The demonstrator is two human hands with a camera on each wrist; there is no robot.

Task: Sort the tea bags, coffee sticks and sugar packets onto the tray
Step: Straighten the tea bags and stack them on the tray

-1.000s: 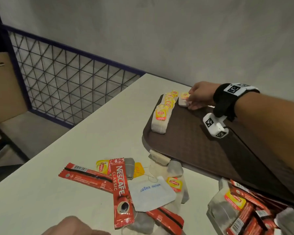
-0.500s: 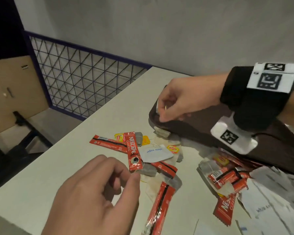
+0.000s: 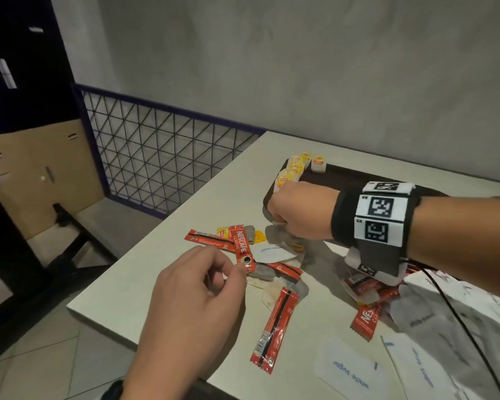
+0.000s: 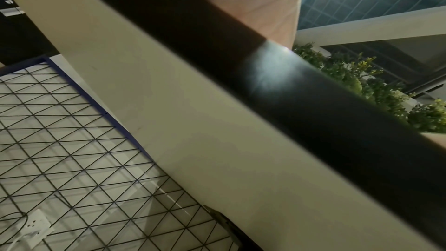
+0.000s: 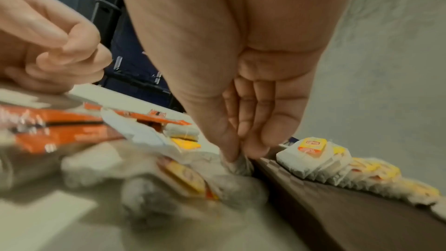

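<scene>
Tea bags in white paper with yellow tags [image 3: 293, 168] stand in a row on the far left corner of the dark brown textured plastic tray [image 3: 358, 176]; one more white tea bag [image 3: 319, 164] stands just beside the row, also on the tray. In the right wrist view the row [image 5: 321, 161] runs along the tray's left edge, away from the person.

On the white table [image 3: 168, 264], just in front of the tray, lies a mixed pile. The right hand [image 3: 299, 213] reaches down at the tray's near left corner, and its thumb and fingers [image 5: 229, 150] pinch a grey-white tea bag [image 5: 237, 165] from the pile. This part is blurred, so the bag's direction cannot be told.

A red Nescafe coffee stick [image 3: 242, 246] lies with its long axis toward the person. A second red coffee stick [image 3: 274, 324] lies nearer, also lengthwise. White paper sugar packets [image 3: 350, 368] lie at the near right, cut off by the frame.

The left hand [image 3: 191, 307] hovers near the pile, fingers loosely curled and holding nothing. The left wrist view shows only the table edge and a wire grid fence [image 3: 162, 157].
</scene>
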